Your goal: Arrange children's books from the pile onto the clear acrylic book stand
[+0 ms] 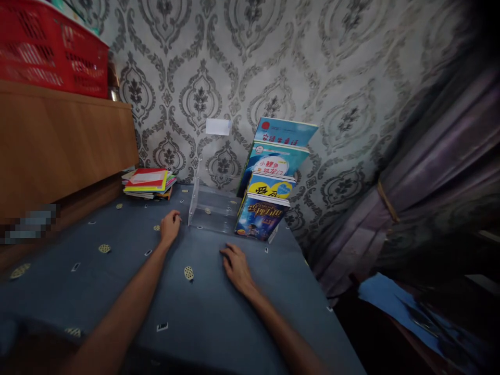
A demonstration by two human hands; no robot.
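My left hand (170,227) rests on the blue tablecloth (203,312), fingers loosely curled, just left of a clear acrylic book rack (211,208); it holds nothing. My right hand (236,266) lies flat on the cloth in front of the rack, fingers stretched toward it. Several children's books (269,182) stand tilted in the rack's right part, stepped one behind the other. The left part of the rack holds no books.
A stack of colourful books (148,183) lies at the back left beside a wooden cabinet (58,140) with a red basket (50,47) on top. Patterned wallpaper is behind. A dark curtain (437,172) hangs at the right, past the table edge.
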